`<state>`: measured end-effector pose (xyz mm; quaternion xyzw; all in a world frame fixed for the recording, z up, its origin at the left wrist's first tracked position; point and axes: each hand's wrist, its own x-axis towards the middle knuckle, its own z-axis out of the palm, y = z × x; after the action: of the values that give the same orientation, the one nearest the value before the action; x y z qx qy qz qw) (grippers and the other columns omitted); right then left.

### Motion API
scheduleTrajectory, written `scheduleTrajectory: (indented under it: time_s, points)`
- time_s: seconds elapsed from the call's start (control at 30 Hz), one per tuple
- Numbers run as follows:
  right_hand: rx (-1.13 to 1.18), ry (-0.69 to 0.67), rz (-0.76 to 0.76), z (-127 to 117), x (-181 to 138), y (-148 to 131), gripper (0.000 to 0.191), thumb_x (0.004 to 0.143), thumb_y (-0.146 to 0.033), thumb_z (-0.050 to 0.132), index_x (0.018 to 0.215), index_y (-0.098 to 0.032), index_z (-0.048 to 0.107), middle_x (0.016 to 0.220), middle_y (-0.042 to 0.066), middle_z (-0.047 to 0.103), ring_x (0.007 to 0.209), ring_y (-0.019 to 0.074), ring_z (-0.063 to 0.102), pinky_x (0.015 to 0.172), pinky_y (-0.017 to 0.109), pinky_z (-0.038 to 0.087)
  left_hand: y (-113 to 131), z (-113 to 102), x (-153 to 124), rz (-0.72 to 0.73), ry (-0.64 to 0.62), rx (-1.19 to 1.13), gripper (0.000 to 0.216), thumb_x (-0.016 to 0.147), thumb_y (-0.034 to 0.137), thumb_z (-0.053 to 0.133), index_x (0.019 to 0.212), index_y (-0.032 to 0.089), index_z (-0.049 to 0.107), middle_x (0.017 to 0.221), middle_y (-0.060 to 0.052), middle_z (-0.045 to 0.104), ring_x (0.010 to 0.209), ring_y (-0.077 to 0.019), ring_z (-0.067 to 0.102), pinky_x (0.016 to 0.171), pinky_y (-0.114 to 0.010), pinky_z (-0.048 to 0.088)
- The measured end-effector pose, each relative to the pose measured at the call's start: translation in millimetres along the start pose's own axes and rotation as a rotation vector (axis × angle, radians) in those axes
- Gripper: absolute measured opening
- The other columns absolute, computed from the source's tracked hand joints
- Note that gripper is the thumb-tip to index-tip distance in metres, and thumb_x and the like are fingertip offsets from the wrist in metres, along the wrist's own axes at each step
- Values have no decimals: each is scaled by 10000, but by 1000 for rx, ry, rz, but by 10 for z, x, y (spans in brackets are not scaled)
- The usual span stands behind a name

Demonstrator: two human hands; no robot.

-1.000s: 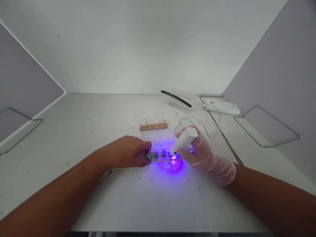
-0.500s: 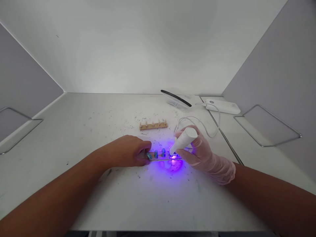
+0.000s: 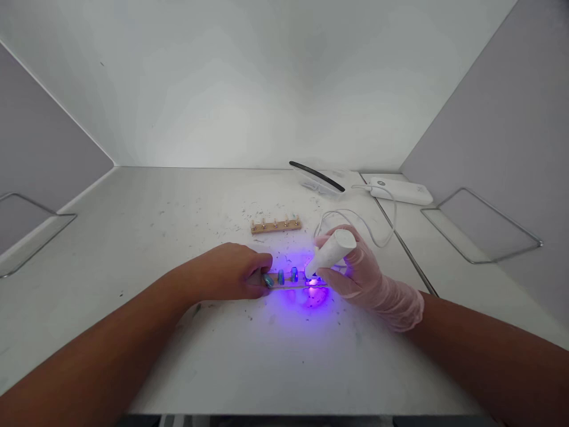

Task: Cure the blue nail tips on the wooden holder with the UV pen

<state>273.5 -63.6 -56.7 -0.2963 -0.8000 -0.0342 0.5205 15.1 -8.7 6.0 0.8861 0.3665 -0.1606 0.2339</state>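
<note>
My right hand (image 3: pixel 362 274), in a thin pale glove, is wrapped round a white pen-shaped UV lamp (image 3: pixel 329 252) on a white cord. The lamp's tip points down at the right end of a wooden strip (image 3: pixel 293 283) that carries several blue-green nail tips (image 3: pixel 281 276), and it throws violet light on the table there. My bare left hand (image 3: pixel 231 273) lies curled at the strip's left end, with its fingertips pinching that end against the table.
A second wooden strip with bare pegs (image 3: pixel 276 225) lies just behind. Farther back right are a black nail file on a clear packet (image 3: pixel 317 177) and a white power bank (image 3: pixel 402 191) that feeds the cord. Wire frames (image 3: pixel 482 228) stand at both sides. Specks litter the white table.
</note>
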Motion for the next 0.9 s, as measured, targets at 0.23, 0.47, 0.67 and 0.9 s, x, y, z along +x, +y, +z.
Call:
scheduleTrajectory:
  time_s: [0.23, 0.47, 0.67, 0.9]
  points:
    - [-11, -1, -4, -6, -2, 9, 241, 900, -174, 626, 1112, -285, 597, 873, 4, 653, 766, 202, 605, 709, 401, 516, 5, 5, 11, 3, -1, 8, 213, 865, 427, 597, 790, 247, 513, 710, 37, 604, 632, -159, 506, 594, -320, 332]
    - [-17, -12, -12, -19, -21, 20, 323, 924, -217, 642, 1235, -279, 581, 887, 5, 636, 775, 209, 604, 716, 407, 530, -14, 9, 3, 4, 3, 7, 213, 861, 423, 606, 786, 247, 512, 706, 42, 601, 628, -155, 502, 592, -318, 329]
    - [-11, -19, -36, -21, -38, 34, 396, 931, -226, 648, 1314, -282, 564, 939, 16, 666, 802, 213, 604, 733, 408, 533, -15, 5, 7, 14, 4, 8, 210, 868, 431, 614, 802, 247, 537, 712, 38, 606, 630, -155, 500, 590, -325, 330]
    - [-25, -23, -33, -26, -43, 31, 414, 937, -227, 634, 1336, -298, 553, 946, 14, 661, 805, 214, 610, 753, 419, 536, 3, -11, 1, 9, -2, 7, 204, 863, 423, 618, 804, 245, 537, 715, 34, 614, 633, -156, 505, 594, -319, 326]
